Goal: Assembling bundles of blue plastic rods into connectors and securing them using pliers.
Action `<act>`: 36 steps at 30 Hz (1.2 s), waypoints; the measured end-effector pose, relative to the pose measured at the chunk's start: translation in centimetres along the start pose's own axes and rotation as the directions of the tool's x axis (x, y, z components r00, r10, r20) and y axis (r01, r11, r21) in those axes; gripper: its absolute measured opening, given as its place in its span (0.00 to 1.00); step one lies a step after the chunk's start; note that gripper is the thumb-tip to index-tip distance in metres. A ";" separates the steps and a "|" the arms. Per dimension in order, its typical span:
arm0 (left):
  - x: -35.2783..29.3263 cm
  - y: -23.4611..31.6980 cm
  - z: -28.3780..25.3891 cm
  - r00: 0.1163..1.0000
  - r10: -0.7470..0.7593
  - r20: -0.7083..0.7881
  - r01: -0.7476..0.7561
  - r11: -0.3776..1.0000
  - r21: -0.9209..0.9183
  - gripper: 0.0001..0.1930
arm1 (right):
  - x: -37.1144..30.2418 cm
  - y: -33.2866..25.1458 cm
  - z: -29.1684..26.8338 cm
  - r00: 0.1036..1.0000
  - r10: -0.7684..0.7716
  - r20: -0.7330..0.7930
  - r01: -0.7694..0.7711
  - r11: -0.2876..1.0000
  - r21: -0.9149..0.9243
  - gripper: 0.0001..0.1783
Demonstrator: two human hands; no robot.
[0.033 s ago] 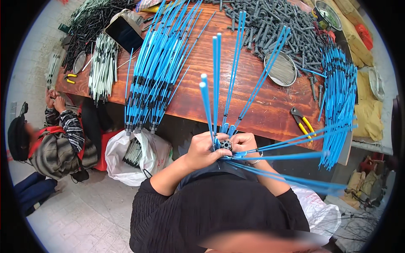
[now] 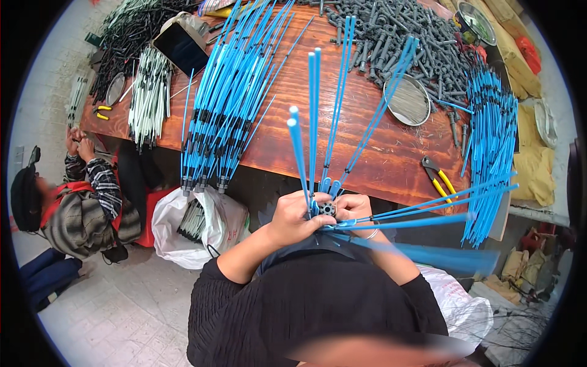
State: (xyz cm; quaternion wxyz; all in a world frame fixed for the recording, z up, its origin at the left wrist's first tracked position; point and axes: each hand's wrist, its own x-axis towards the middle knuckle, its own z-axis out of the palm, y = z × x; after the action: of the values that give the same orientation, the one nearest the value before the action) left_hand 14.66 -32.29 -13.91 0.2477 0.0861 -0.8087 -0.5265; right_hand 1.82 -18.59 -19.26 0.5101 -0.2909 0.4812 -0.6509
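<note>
In front of my waist I hold an umbrella-like frame with a dark, round, slotted hub (image 2: 328, 208). Paired blue rods (image 2: 338, 104) fan out from it, some toward the table and others to the right. My left hand (image 2: 298, 214) is closed around the hub's left side, thumb along its near edge. Close on the other side, my right hand (image 2: 353, 210) pinches the flat blue end of a rod pair, its fingertips partly hidden. Flat blue rod ends (image 2: 331, 185) stand up just beyond the hub. The lowest right-hand rods are smeared by motion.
On the wooden table (image 2: 287, 140) lie blue rod bundles (image 2: 229, 104), pale rods (image 2: 148, 92), a grey fittings heap (image 2: 391, 37), a round dish (image 2: 407, 101) and yellow-handled pliers (image 2: 439, 177). More blue rods (image 2: 492, 122) overhang the right edge. A person (image 2: 79, 202) sits at left beside a white sack (image 2: 199, 229).
The blue rods at the lower right have shifted slightly upward and blurred, and one rod pair at right has spread apart. My hands keep nearly the same place and hold.
</note>
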 end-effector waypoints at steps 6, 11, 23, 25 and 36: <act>-0.4 0.6 0.3 0.996 0.079 -0.044 -0.073 0.990 0.122 0.16 | -1.3 0.9 1.8 0.932 -0.245 -0.267 0.170 0.947 -0.274 0.14; -1.1 0.5 1.1 0.986 0.125 -0.110 -0.108 0.983 0.152 0.16 | -1.4 0.7 3.0 0.874 -0.344 -0.342 0.238 0.919 -0.316 0.14; -0.2 0.1 -0.6 0.985 0.080 0.151 -0.091 0.993 0.069 0.18 | -1.0 -0.5 0.9 0.979 -0.166 -0.114 0.122 0.939 -0.321 0.09; -0.4 0.2 -0.2 0.998 0.021 0.062 -0.025 0.997 0.078 0.19 | -0.7 -0.6 0.7 0.977 -0.208 -0.057 0.170 0.906 -0.387 0.09; -1.9 0.2 0.1 0.982 -0.096 -0.161 0.151 0.914 0.376 0.21 | -0.4 -1.3 1.6 0.953 -0.295 -0.073 0.210 0.813 -0.543 0.06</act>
State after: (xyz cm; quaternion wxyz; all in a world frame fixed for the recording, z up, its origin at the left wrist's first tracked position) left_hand 16.23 -31.34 -14.33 0.2478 0.2208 -0.8703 -0.3640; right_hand 2.84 -18.71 -17.45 0.2802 -0.4302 0.6367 -0.5754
